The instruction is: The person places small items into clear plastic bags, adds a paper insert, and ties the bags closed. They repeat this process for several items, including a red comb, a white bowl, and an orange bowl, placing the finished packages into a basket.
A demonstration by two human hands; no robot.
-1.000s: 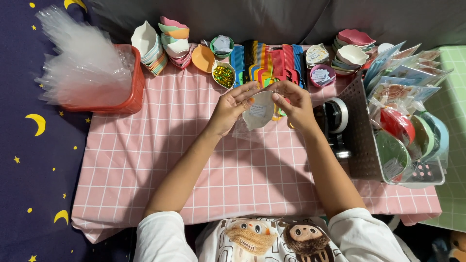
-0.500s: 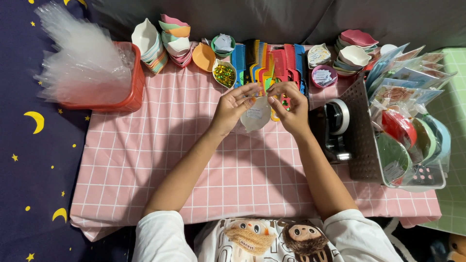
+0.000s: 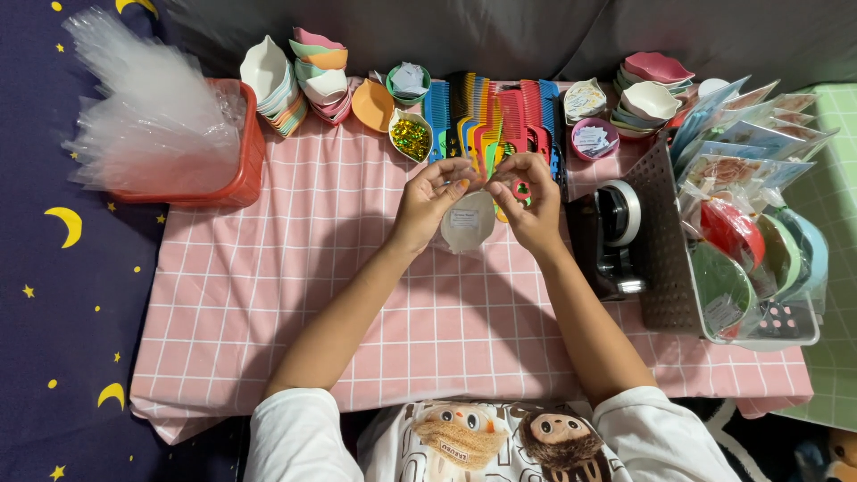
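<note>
Pink checked tablecloth (image 3: 268, 295), far edge lined with combs (image 3: 486, 112) and small bowls (image 3: 303, 76). Round pouch (image 3: 467, 221) hangs mid-table between both hands, pinched at its top edge: left hand (image 3: 428, 201) on its left, right hand (image 3: 527, 201) on its right, fingers closed on it. Pouch is pale, translucent, with a white label. Tape dispenser (image 3: 616, 236) just right.
</note>
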